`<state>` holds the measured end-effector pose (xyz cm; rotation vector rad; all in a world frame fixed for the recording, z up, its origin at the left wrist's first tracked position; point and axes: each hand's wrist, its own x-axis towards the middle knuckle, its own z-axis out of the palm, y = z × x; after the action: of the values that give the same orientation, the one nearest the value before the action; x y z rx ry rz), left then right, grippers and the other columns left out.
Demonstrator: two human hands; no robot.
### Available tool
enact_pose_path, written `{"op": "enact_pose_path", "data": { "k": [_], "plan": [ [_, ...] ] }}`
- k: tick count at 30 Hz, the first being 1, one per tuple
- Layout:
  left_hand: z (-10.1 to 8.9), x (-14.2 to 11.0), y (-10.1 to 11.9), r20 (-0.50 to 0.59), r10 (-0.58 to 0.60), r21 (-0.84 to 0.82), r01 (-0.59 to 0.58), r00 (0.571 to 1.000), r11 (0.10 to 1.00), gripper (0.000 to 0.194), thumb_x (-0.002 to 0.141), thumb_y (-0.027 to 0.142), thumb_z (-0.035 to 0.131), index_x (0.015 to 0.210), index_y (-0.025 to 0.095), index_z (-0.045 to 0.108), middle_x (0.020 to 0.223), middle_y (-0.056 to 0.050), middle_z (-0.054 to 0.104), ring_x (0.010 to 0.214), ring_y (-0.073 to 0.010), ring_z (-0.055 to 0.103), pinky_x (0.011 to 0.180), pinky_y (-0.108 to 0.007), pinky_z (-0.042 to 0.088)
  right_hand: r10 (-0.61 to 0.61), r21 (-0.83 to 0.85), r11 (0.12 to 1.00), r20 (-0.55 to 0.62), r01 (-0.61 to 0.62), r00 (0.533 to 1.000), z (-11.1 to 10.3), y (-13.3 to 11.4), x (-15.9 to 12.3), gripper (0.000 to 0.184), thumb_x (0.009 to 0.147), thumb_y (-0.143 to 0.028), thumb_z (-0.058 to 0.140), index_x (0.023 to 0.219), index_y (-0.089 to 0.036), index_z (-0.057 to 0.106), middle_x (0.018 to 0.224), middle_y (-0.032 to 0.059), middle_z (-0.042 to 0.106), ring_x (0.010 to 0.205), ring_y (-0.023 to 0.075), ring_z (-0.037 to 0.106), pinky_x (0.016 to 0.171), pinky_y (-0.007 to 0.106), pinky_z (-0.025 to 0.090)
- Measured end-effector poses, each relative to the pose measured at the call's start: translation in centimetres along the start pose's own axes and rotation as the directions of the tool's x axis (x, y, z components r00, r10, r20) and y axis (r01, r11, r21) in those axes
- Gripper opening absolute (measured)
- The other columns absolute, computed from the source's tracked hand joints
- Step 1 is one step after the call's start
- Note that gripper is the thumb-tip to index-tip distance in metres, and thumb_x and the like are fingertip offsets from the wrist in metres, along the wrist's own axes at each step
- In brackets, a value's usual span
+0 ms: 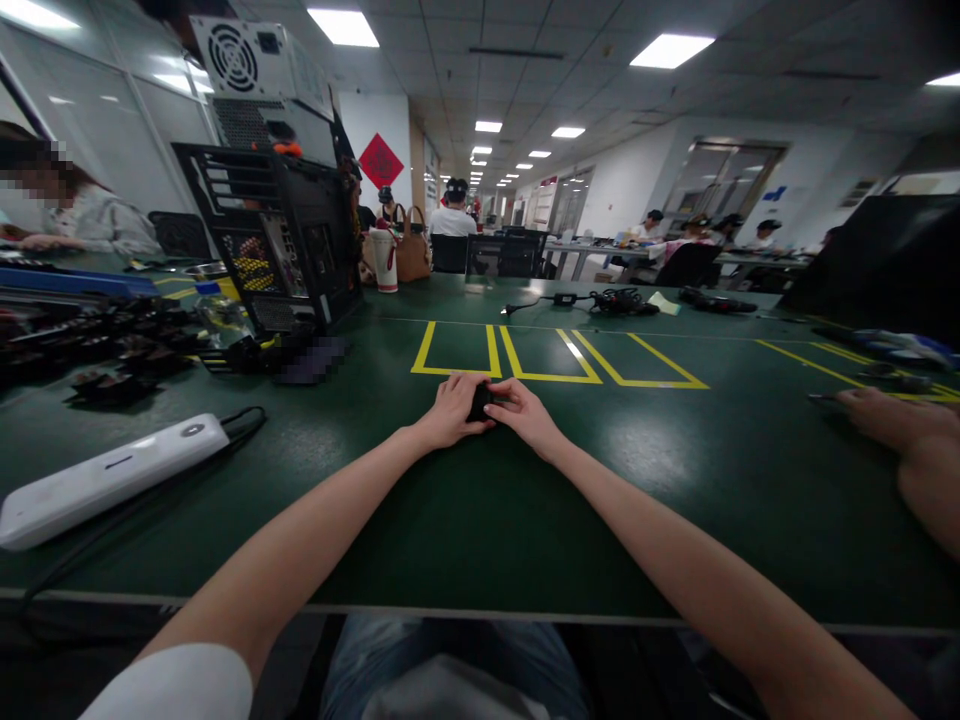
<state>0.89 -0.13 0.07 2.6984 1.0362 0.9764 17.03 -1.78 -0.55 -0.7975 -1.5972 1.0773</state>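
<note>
My left hand [453, 408] curls around a small black object [481, 402] at the middle of the green tabletop [480, 530]. From the other side, my right hand [523, 414] pinches the same object with thumb and fingers. Its kind I cannot make out, since the fingers cover much of it. Both hands are low over the table, just in front of the yellow tape outlines [457, 373].
To the left lie a white power bank-like device [112, 480] with a cable and several black parts [120, 350]. A computer case [300, 240] stands behind them. Cables [622, 301] lie at the back. Another person's hands [892, 420] are at the right.
</note>
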Motion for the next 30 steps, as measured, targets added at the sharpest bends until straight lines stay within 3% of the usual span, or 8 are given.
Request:
{"op": "enact_pose_path", "data": {
  "k": [6, 11, 16, 23, 30],
  "plan": [
    [-0.05, -0.04, 0.21, 0.003, 0.000, 0.038, -0.001, 1.000, 0.999, 0.054, 0.067, 0.034, 0.057, 0.113, 0.020, 0.031, 0.111, -0.008, 0.042, 0.107, -0.0237, 0.037, 0.094, -0.042, 0.022, 0.014, -0.030, 0.999, -0.042, -0.016, 0.999, -0.05, -0.13, 0.27, 0.028, 0.064, -0.026, 0.061, 0.089, -0.019, 0.051, 0.097, 0.0026, 0.054, 0.089, 0.0142, 0.054, 0.085, 0.034, 0.041],
    [0.18, 0.02, -0.01, 0.022, 0.013, 0.023, -0.013, 1.000, 1.000, 0.053, 0.068, 0.032, 0.055, 0.113, 0.020, 0.029, 0.112, -0.008, 0.043, 0.108, -0.0225, 0.039, 0.096, -0.043, 0.017, 0.047, -0.021, 0.999, 0.038, -0.046, 0.998, -0.42, -0.07, 0.46, 0.030, 0.066, -0.023, 0.059, 0.094, -0.019, 0.050, 0.099, 0.0035, 0.053, 0.090, 0.0156, 0.055, 0.084, 0.036, 0.042],
    [0.18, -0.07, -0.15, 0.016, 0.029, 0.016, -0.029, 0.999, 0.999, 0.052, 0.070, 0.031, 0.053, 0.114, 0.020, 0.028, 0.112, -0.008, 0.043, 0.107, -0.0220, 0.039, 0.094, -0.042, 0.018, 0.035, 0.015, 0.999, 0.068, -0.036, 0.997, -0.52, -0.23, 0.31, 0.030, 0.062, -0.019, 0.063, 0.089, -0.021, 0.049, 0.097, 0.0007, 0.053, 0.090, 0.0140, 0.054, 0.085, 0.034, 0.042],
    [0.13, -0.01, -0.17, 0.026, 0.028, 0.026, -0.029, 0.999, 0.999, 0.054, 0.069, 0.034, 0.054, 0.114, 0.020, 0.028, 0.113, -0.008, 0.042, 0.107, -0.0223, 0.039, 0.093, -0.041, 0.020, 0.047, -0.043, 0.998, -0.020, -0.048, 0.999, -0.39, -0.17, 0.72, 0.030, 0.061, -0.026, 0.063, 0.088, -0.019, 0.051, 0.091, 0.0016, 0.055, 0.087, 0.0146, 0.055, 0.082, 0.035, 0.043],
    [-0.25, 0.00, 0.15, 0.050, 0.004, 0.001, -0.004, 0.999, 1.000, 0.052, 0.070, 0.033, 0.053, 0.114, 0.021, 0.029, 0.112, -0.008, 0.042, 0.107, -0.0230, 0.039, 0.093, -0.042, 0.021, 0.062, 0.020, 0.998, 0.066, -0.063, 0.996, -0.63, -0.19, 0.38, 0.035, 0.061, -0.023, 0.064, 0.093, -0.020, 0.051, 0.101, 0.0025, 0.054, 0.091, 0.0156, 0.055, 0.087, 0.036, 0.041]
  ]
}}
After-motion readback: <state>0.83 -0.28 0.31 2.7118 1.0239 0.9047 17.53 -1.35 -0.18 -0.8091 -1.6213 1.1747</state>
